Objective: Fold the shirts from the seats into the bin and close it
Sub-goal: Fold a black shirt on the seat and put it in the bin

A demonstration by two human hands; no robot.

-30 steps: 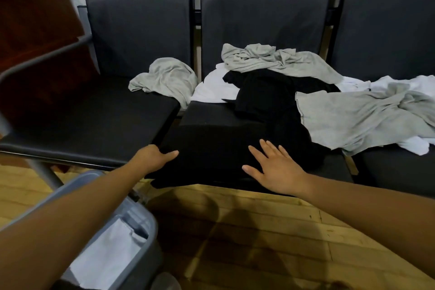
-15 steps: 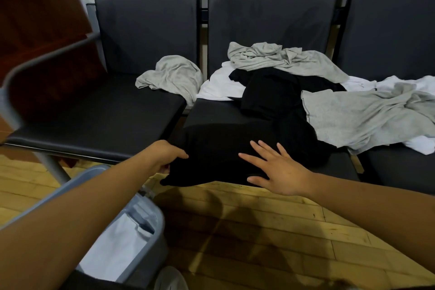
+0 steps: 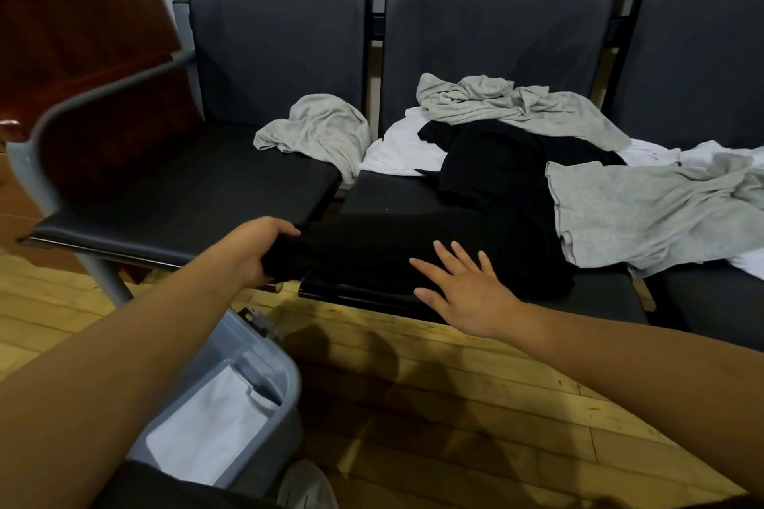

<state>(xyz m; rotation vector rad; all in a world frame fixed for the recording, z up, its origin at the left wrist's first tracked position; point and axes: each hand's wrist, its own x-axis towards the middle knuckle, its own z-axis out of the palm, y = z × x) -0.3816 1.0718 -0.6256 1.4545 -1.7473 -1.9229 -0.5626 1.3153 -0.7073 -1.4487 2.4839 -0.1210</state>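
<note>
Your left hand (image 3: 258,248) grips the left end of the black shirt (image 3: 372,252) at the near edge of the middle seat (image 3: 397,194). Your right hand (image 3: 467,289) lies flat on it, fingers spread. Grey shirts (image 3: 645,211) and white ones are heaped farther right. Bin (image 3: 264,355) stands open, near left, on the floor.

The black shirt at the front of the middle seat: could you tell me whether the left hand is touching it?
Touching. The head view shows the left hand with its fingers curled over the near-left edge of the black shirt, cloth bunched in its grip.
</note>
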